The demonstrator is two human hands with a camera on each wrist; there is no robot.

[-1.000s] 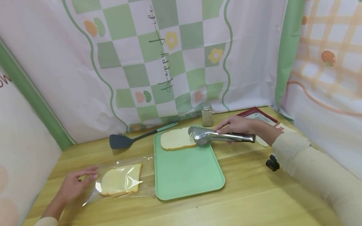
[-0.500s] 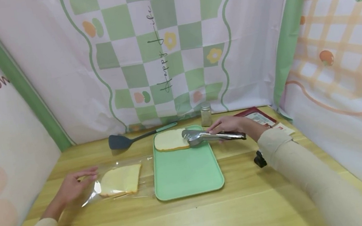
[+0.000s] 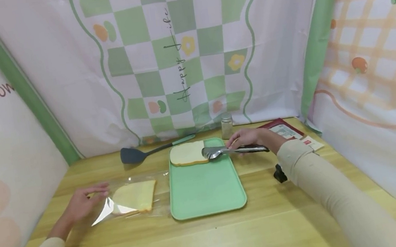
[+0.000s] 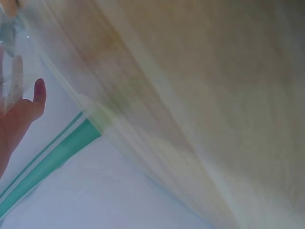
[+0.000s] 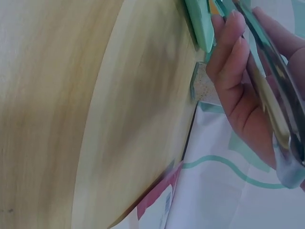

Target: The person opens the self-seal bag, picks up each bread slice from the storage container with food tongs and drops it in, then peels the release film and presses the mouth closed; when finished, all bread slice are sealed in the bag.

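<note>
My right hand (image 3: 248,137) grips a pair of metal tongs (image 5: 281,90) around the arms. The tongs' scalloped tips are at the right edge of a bread slice (image 3: 188,153), which lies at the back of a green tray (image 3: 206,188). To the left of the tray, more sliced bread (image 3: 136,196) shows through a clear plastic bag (image 3: 160,198) lying on the table. My left hand (image 3: 83,202) is at the bag's left end with fingers extended. In the left wrist view, clear film overlaps the fingers of the left hand (image 4: 21,114), and the thumb stands apart.
A spatula (image 3: 133,155) with a dark blade lies behind the bag, its handle reaching past the tray's back. Near the curtain (image 3: 273,69) stands a small glass jar (image 3: 226,126). A dark red packet (image 3: 283,129) and a white packet (image 3: 312,142) lie at the back right.
My right hand and the tongs have moved left, and the bread slice has slid left on the tray. The tongs' tips look closer together. The left hand keeps its place.
</note>
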